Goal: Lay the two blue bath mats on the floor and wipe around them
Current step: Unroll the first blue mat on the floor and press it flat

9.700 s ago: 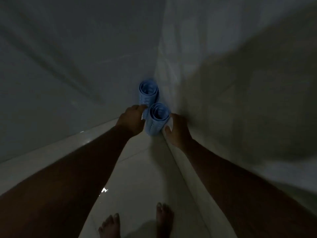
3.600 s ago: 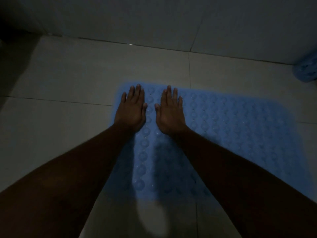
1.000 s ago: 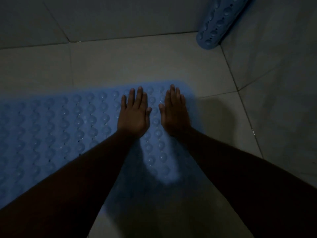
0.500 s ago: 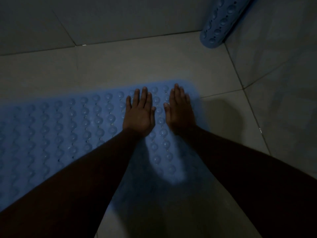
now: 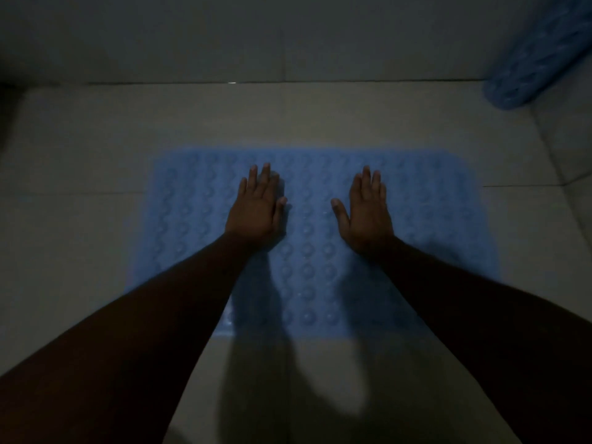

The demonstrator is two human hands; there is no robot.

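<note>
My left hand (image 5: 256,209) lies flat on the blue mat (image 5: 192,225), palm down. The fingers are straight and close together, and the thumb is just beside the palm. It holds nothing and only presses on the bumpy surface. My right hand (image 5: 366,216) lies flat on the same mat, palm down and fingers straight, but its thumb stands out toward the left hand. It grips nothing either. Between the two hands there is a bare strip of the mat with rows of round bumps.

The mat is spread out on the floor (image 5: 80,161), under both palms. It reaches a little past my fingertips, toward the wall (image 5: 288,36). It goes further out to the left of my left hand and to the right of my right hand. Its near edge lies behind my wrists, under my arms, which throw dark shadows over that part of the mat.

The second mat (image 5: 541,56) is rolled up. It is well apart from my right hand, far ahead and to the right of it, tilted, with its lower end down at the floor. It touches neither hand nor the flat mat. The light is dim, so I cannot tell if the roll leans on the wall.
</note>
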